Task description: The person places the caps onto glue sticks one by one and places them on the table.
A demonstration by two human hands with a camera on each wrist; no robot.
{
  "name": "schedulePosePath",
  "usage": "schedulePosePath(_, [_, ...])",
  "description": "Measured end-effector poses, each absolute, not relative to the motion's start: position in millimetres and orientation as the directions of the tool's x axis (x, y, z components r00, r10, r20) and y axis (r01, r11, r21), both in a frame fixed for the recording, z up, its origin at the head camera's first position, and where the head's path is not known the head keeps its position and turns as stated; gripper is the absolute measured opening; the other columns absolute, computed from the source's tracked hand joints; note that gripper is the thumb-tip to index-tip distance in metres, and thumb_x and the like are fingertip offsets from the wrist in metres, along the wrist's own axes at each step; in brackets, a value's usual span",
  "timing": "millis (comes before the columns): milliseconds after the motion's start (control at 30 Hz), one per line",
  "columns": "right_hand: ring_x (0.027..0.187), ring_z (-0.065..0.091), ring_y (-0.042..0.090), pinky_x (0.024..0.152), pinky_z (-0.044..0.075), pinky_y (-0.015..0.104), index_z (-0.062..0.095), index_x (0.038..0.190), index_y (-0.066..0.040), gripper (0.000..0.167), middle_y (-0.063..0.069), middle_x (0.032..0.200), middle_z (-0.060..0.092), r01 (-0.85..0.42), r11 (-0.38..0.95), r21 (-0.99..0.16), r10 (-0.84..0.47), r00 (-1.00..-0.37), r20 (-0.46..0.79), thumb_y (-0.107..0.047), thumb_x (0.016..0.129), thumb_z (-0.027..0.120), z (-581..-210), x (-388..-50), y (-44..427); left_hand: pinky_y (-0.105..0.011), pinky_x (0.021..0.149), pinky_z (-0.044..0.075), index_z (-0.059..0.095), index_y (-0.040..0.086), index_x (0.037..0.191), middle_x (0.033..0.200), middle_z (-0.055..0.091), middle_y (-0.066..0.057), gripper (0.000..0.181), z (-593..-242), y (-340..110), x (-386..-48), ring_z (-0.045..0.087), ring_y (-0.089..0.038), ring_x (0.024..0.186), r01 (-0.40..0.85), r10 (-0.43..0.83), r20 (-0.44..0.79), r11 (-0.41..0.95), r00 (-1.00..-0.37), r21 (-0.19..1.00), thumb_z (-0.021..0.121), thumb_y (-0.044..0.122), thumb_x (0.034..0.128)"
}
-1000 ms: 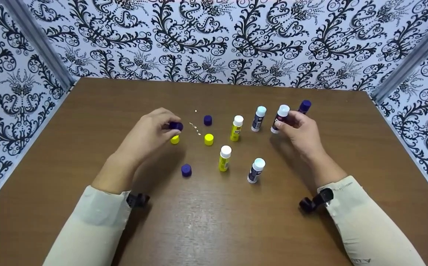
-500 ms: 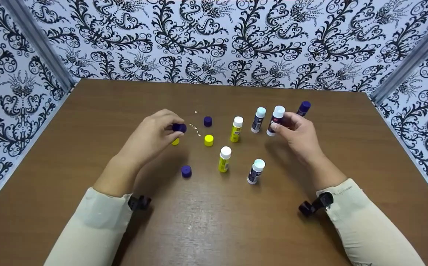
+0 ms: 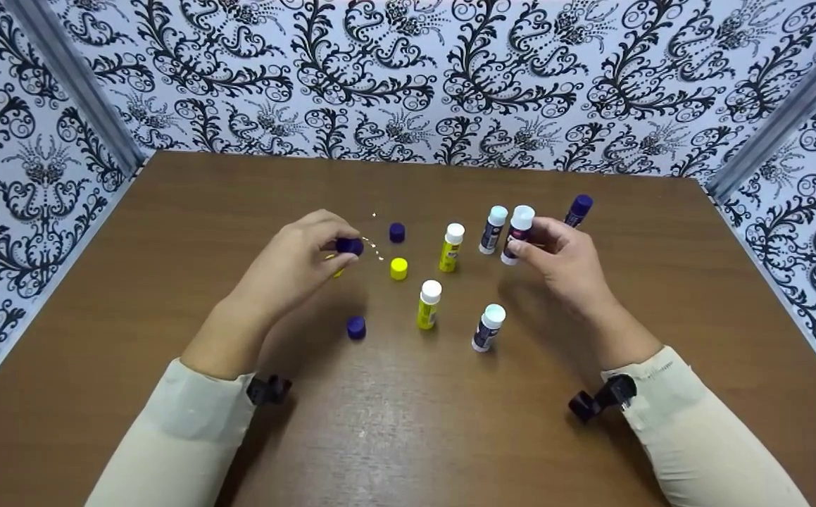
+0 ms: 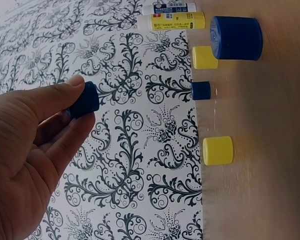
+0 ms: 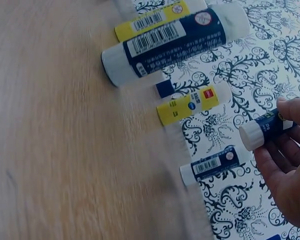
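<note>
"Beginning with the left hand [image 3: 291, 264], what does it hold?"

"It pinches a dark blue cap [image 3: 349, 246], and the thumb and fingertips are parted only by this cap. It seems to be held above the table [image 3: 267, 186]."

"And the right hand [image 3: 568, 262]?"

"It grips a blue-and-white glue stick [image 3: 519, 229], with the thumb on the side nearer to the person. Some fingers go behind the stick, and exactly how they lie I cannot tell. In the right wrist view, the edge cuts off part of this hand."

"What else is difficult to see?"

"Close by the left hand sits a yellow cap [image 4: 218, 150]; in the head view, that hand covers much of it. Just beyond the right hand is a stick with a dark cap [image 3: 579, 210], and its lower part is hidden. White specks [image 3: 374, 246] lie just right of the left hand, too small to say what they are."

"And between the hands?"

"A yellow stick [image 3: 451, 248] stands there with a white top. Just left of the gripped stick stands a similar blue stick [image 3: 493, 230]. On the head view, the small print of the labels is not readable."
</note>
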State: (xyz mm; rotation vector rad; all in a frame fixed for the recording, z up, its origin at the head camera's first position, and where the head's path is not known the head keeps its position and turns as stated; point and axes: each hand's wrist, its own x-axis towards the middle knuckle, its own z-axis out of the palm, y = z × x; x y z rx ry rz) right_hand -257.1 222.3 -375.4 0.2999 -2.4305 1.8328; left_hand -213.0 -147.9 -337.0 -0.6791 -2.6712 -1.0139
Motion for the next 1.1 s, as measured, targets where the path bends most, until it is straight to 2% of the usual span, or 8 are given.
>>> schedulePosePath(400, [0.098, 0.072, 0.008, 0.089, 0.060, 0.018, 0.065, 0.132, 0.005, 0.041, -0.001, 0.110, 0.074, -0.241, 0.279, -0.930, -0.133, -0.968, 0.211, -0.007, 0.094, 0.076, -372, -251, 219, -0.037, 0.102, 0.059, 0.074, 0.005, 0.117, 0.120, 0.069, -0.006, 0.026, -333, -142, -206, 0.069, -0.023, 0.110, 0.541, 0.378, 0.393, 0.661, -0.839, 0.520, 0.079, 0.013, 0.0932])
schedulePosePath(733, [0.097, 0.072, 0.008, 0.086, 0.061, 0.020, 0.066, 0.132, 0.006, 0.041, -0.011, 0.105, 0.075, -0.265, 0.244, -0.933, -0.131, -0.962, 0.239, -0.002, 0.093, 0.076, -367, -245, 215, -0.028, 0.093, 0.061, 0.074, 0.004, 0.117, 0.118, 0.069, -0.005, 0.025, -332, -136, -200, 0.070, -0.017, 0.102, 0.612, 0.389, 0.482, 0.605, -0.785, 0.509, 0.078, 0.011, 0.0930])
schedulePosePath(1100, [0.099, 0.073, 0.016, 0.086, 0.063, 0.024, 0.069, 0.129, 0.003, 0.039, -0.002, 0.109, 0.075, -0.294, 0.218, -0.931, -0.158, -0.952, 0.264, -0.001, 0.091, 0.078, -360, -233, 208, -0.026, 0.092, 0.062, 0.074, 0.003, 0.116, 0.117, 0.069, -0.007, 0.027, -328, -128, -194, 0.070, -0.018, 0.106, 0.614, 0.397, 0.472, 0.579, -0.787, 0.536, 0.080, 0.012, 0.0916])
